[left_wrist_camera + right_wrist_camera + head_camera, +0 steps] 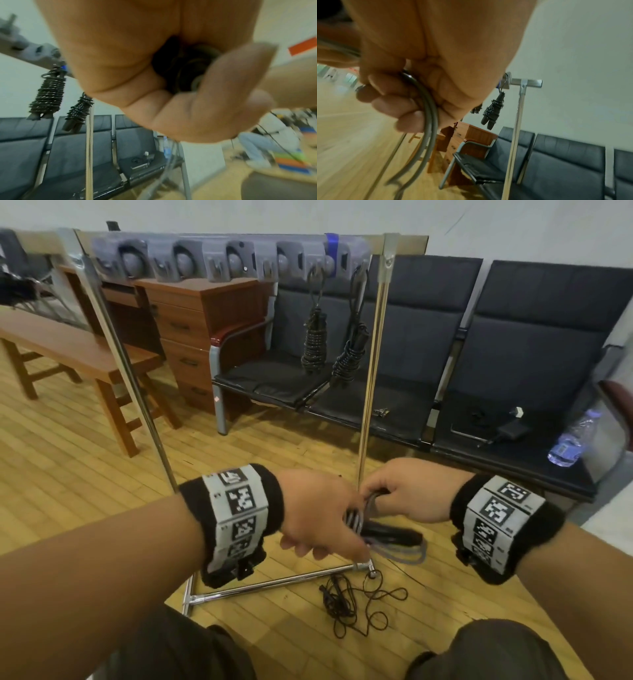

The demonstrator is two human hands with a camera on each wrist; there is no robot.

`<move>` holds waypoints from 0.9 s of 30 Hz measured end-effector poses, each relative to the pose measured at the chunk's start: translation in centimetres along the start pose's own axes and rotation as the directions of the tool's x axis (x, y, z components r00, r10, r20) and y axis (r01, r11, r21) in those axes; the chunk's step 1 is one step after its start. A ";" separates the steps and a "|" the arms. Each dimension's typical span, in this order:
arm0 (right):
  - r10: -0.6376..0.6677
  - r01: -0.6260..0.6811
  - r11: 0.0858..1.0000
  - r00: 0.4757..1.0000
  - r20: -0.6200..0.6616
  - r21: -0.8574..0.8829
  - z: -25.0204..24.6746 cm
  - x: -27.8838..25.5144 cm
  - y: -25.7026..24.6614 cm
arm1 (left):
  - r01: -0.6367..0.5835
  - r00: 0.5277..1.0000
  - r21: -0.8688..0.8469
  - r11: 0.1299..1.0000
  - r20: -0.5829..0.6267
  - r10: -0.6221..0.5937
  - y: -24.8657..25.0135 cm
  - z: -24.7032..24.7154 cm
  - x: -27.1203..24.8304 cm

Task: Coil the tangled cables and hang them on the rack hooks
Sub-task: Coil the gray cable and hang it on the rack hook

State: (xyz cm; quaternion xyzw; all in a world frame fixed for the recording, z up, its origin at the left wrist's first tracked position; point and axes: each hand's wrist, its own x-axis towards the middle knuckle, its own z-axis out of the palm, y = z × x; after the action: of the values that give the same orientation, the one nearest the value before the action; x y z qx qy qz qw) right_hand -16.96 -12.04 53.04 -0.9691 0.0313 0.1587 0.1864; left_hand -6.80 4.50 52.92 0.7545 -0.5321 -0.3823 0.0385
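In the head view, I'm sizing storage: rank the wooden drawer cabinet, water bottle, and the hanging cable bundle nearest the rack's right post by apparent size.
1. Wooden drawer cabinet
2. Hanging cable bundle
3. Water bottle

The last two look close, and the bottle's position at the distorted edge makes their order unsure.

Grey cable (394,546) looped in-hand; two coiled cables (313,344) on rack hooks (317,268)
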 end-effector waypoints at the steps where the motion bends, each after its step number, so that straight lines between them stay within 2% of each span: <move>1: 0.005 -0.006 0.999 1.000 -0.028 -0.044 -0.4 0.0 0.0 | 0.075 0.997 0.099 0.992 0.003 -0.076 0.2 0.6 0.5; 3: -0.026 0.015 0.990 0.997 -0.076 -0.137 -0.6 -0.1 -0.7 | 0.217 0.976 0.182 0.959 -0.053 -0.211 0.2 1.4 1.5; 4: -0.055 0.031 0.979 0.992 -0.114 -0.200 -0.5 -0.2 -1.3 | 0.273 0.960 0.159 0.949 -0.110 -0.258 -0.1 1.4 2.0; 6: -0.098 0.041 0.962 0.975 -0.199 -0.271 0.0 -0.5 -2.5 | 0.321 0.916 0.026 0.947 -0.261 -0.303 -1.2 0.9 2.6; 7: -0.092 0.027 0.966 0.965 -0.246 -0.256 0.3 -0.6 -2.9 | 0.299 0.895 -0.073 0.951 -0.325 -0.307 -2.0 0.4 2.8; 9: -0.026 -0.009 0.995 0.941 -0.337 -0.104 0.6 -1.0 -3.0 | 0.143 0.882 -0.333 0.932 -0.385 -0.273 -3.7 -1.0 2.9; 11: 0.047 -0.006 0.993 0.933 -0.358 0.116 1.3 -1.3 -2.4 | -0.100 0.905 -0.566 0.818 -0.393 -0.161 -5.0 -2.0 2.3; 14: 0.094 0.003 0.897 0.976 -0.197 0.442 2.5 -1.5 -1.0 | -0.350 0.925 -0.734 0.583 -0.369 0.090 -5.0 -2.1 1.5; 16: 0.082 -0.025 0.849 0.993 -0.085 0.527 3.3 -1.3 -0.1 | -0.413 0.910 -0.755 0.509 -0.368 0.192 -4.0 -1.8 1.2; 17: 0.078 -0.028 0.849 0.994 -0.071 0.527 3.5 -1.1 0.4 | -0.425 0.905 -0.743 0.518 -0.364 0.221 -3.4 -1.6 1.0; 18: 0.062 -0.014 0.849 0.995 -0.073 0.528 3.4 -1.0 0.7 | -0.420 0.907 -0.709 0.567 -0.350 0.233 -2.7 -1.4 0.8; 20: -0.012 0.057 0.831 0.996 -0.085 0.554 2.8 -0.7 1.1 | -0.348 0.935 -0.554 0.756 -0.267 0.234 -1.5 -1.0 0.5; 21: -0.024 0.061 0.873 0.996 -0.082 0.483 2.4 -0.6 1.3 | -0.290 0.954 -0.423 0.858 -0.201 0.223 -1.0 -0.7 0.5; 22: 0.000 0.030 0.940 0.996 -0.088 0.339 1.9 -0.5 1.5 | -0.223 0.972 -0.271 0.936 -0.138 0.191 -0.6 -0.3 0.7; 23: 0.036 -0.015 0.984 0.992 -0.119 0.175 1.3 -0.5 1.6 | -0.143 0.987 -0.109 0.984 -0.094 0.133 -0.3 0.2 1.0; 25: 0.054 -0.054 0.999 0.973 -0.225 0.007 0.4 -0.3 1.6 | 0.037 0.995 0.201 0.979 -0.095 -0.018 0.2 1.1 1.7; 27: 0.020 -0.028 0.999 0.945 -0.326 -0.020 0.0 -0.5 0.9 | 0.173 0.972 0.373 0.911 -0.217 -0.096 0.1 1.6 2.8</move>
State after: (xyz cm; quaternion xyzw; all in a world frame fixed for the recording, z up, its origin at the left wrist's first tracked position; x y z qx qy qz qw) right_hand -17.55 -12.86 52.94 -0.9838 0.0712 -0.0007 0.1648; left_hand -7.45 2.69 50.34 0.8155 -0.5378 -0.1953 -0.0872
